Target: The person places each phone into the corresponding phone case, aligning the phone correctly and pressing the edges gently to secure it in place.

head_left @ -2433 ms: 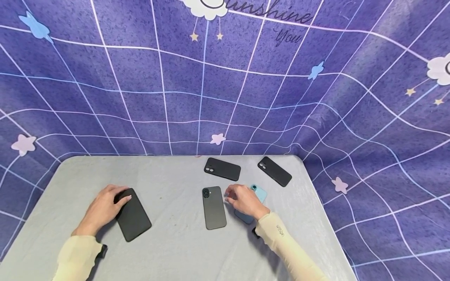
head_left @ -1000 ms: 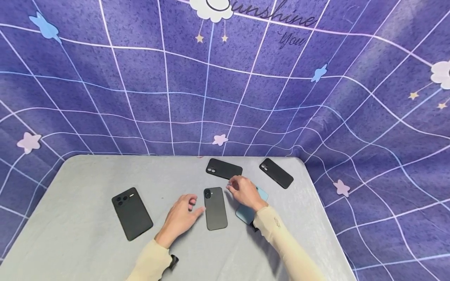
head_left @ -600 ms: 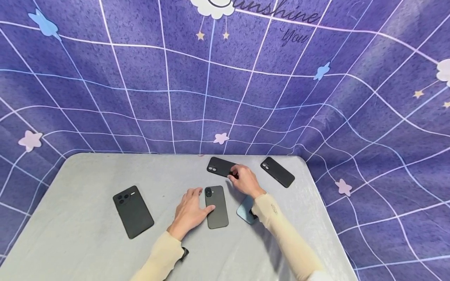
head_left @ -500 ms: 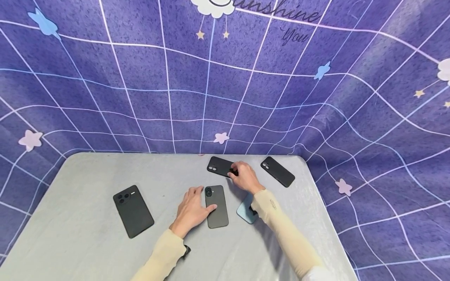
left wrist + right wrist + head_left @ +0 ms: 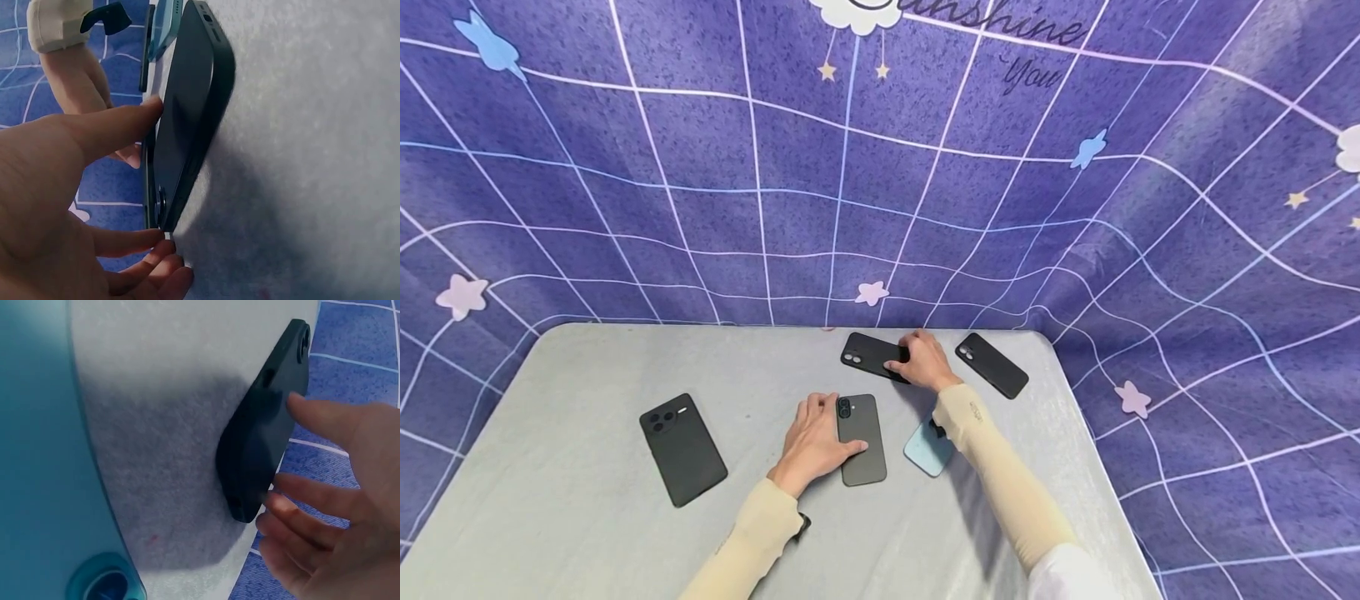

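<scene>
Now, phone (image 5: 865, 425): dk grey, rounded
Case (image 5: 876, 352): matte blk
L grip (image 5: 811, 443): spread, touching phone
R grip (image 5: 927, 364): spread, touching case

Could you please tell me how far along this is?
The black phone at left looks done, seemingly cased. The left hand holds the grey phone, the right hand a black case, not yet joined. Probably remaining: the blue phone and other case, lying separately.
</scene>
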{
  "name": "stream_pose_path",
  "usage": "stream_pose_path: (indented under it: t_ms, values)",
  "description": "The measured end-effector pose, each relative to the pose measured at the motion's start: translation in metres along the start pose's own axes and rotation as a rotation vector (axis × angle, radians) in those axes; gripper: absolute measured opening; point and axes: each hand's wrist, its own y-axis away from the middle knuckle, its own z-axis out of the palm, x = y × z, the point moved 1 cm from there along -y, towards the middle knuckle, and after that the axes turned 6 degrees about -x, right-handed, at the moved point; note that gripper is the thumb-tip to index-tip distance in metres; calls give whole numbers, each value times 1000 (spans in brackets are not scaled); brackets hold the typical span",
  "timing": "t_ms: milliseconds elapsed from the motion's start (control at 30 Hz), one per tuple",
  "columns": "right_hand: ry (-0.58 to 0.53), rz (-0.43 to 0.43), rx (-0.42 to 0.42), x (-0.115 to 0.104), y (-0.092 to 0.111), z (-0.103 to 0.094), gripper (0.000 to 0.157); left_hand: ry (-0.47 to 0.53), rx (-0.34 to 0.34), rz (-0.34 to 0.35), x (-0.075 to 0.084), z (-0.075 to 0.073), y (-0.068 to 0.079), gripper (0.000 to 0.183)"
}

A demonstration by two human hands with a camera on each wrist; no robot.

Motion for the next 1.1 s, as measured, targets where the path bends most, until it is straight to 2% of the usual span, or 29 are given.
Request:
stream_pose_path:
  t_ms: [233, 467, 733, 1100]
  values:
    - [33, 43, -80, 1, -4, 2, 60, -47, -33, 21, -1, -1, -2, 106]
    - [17, 74, -100, 1, -7, 3, 64, -94, -46, 39, -2, -3, -8, 107]
    - [-27, 119, -107, 0, -8, 1, 66, -107, -75, 8, 2, -6, -16, 107]
    - [-24, 134, -105, -3, -9, 2, 67, -140, -98, -44, 6, -7, -25, 102]
